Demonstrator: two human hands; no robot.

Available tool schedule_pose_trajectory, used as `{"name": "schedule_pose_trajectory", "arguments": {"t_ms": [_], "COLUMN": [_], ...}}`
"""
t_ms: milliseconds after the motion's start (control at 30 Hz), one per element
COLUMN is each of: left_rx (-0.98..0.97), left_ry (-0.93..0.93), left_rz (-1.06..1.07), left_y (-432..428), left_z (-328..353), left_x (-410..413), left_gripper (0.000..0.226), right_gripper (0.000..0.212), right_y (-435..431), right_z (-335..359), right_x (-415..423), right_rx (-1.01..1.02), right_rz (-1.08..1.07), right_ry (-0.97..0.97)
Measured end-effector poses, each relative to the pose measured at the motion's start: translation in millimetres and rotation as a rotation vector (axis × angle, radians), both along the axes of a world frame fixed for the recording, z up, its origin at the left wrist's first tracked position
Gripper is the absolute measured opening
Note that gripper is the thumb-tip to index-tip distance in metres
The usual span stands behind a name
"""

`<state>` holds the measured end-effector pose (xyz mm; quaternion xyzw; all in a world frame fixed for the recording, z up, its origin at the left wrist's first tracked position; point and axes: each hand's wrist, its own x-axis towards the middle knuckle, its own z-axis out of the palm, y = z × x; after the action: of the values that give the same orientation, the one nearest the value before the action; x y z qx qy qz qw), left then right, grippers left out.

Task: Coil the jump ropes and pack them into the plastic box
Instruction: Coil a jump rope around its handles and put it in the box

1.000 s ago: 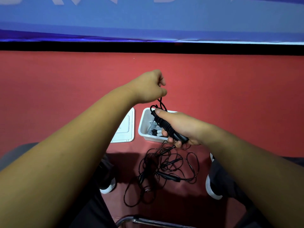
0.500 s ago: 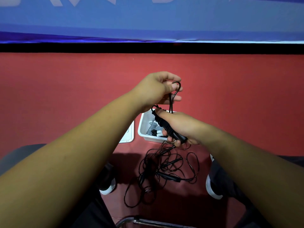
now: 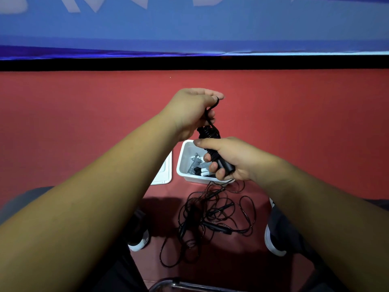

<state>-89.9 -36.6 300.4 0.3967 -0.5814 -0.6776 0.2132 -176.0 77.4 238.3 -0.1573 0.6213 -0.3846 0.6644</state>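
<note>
My right hand (image 3: 233,159) grips the black handles of a jump rope (image 3: 210,134), with cord wound tightly round them. Just above, my left hand (image 3: 193,110) holds the loose end loop of that cord, its fingers curled round it. Both hands hover over the white plastic box (image 3: 185,163) on the red floor, which holds metal springs and black-and-white handles. Closer to me, a tangle of black jump ropes (image 3: 212,218) lies loose on the floor between my feet.
The box's white lid (image 3: 163,175) lies flat left of the box, partly behind my left forearm. My shoes (image 3: 137,239) (image 3: 273,243) flank the tangle. A metal chair bar (image 3: 168,284) crosses the bottom edge. A black strip and blue wall stand beyond the floor.
My left hand has swung the cord's end loop from the left of the bundle up over its top, opening a little. My right hand keeps the same grip on the handles.
</note>
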Motion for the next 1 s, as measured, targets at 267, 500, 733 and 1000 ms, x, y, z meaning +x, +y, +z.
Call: {"name": "schedule_pose_trajectory", "arguments": {"t_ms": [267,500,733,1000], "left_rx": [0.135,0.187,0.162,0.204], "left_ry": [0.026,-0.079,-0.097,-0.109], "left_rz": [-0.014,0.157,0.219,0.15], "left_y": [-6.0,-8.0,-1.8,0.2], "left_z": [0.3,-7.4,-12.0,-8.2], "left_x": [15.6,21.4,18.3,16.7], "left_gripper": [0.021,0.023,0.008,0.023], "right_gripper": [0.025,0.079,0.067,0.07], "right_y": [-1.6,-1.5,-1.6,-0.7], "right_z": [-3.1,3.7,-1.3,-1.8], "right_x": [-9.8,-1.1,3.3,-5.8], "right_rx": [-0.065,-0.17,-0.164,-0.195], "right_rz": [-0.141,-0.251,-0.288,-0.247], "right_ry": [-0.125,-0.078,0.072,-0.013]}}
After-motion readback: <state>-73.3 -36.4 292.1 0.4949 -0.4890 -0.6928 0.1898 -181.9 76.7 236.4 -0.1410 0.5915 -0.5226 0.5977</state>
